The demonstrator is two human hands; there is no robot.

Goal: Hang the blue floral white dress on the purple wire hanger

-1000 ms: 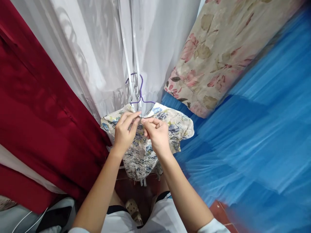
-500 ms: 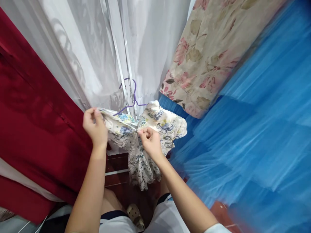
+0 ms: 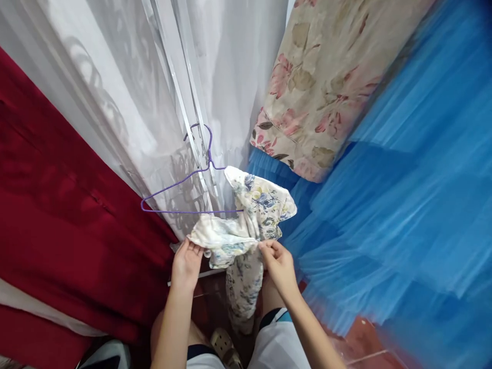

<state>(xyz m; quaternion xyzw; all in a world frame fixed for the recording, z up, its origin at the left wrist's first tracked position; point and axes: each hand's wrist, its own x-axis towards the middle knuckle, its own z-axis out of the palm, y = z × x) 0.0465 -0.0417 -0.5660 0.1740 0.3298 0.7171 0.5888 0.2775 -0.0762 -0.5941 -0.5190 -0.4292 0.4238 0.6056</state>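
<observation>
A floral garment (image 3: 251, 215), cream with blue flowers, hangs half off a purple wire hanger (image 3: 180, 195). The hanger's left arm is bare; the garment's right shoulder still sits on the right arm. My left hand (image 3: 187, 264) grips the garment's loose left edge from below, fingers curled on the cloth. My right hand (image 3: 279, 261) pinches the fabric lower right. The hanger's hook hangs on a white vertical rail (image 3: 184, 102) amid sheer white curtain (image 3: 126, 92).
A dark red curtain (image 3: 57, 205) hangs at the left. A beige cloth with pink flowers (image 3: 326, 82) and blue netting (image 3: 403, 195) fill the right. Below are my legs in white shorts, a sandal (image 3: 225, 346) and a reddish-brown floor.
The garment's left shoulder has come off the hanger, whose left arm now shows bare. Both hands moved down with the cloth. The view shifted slightly.
</observation>
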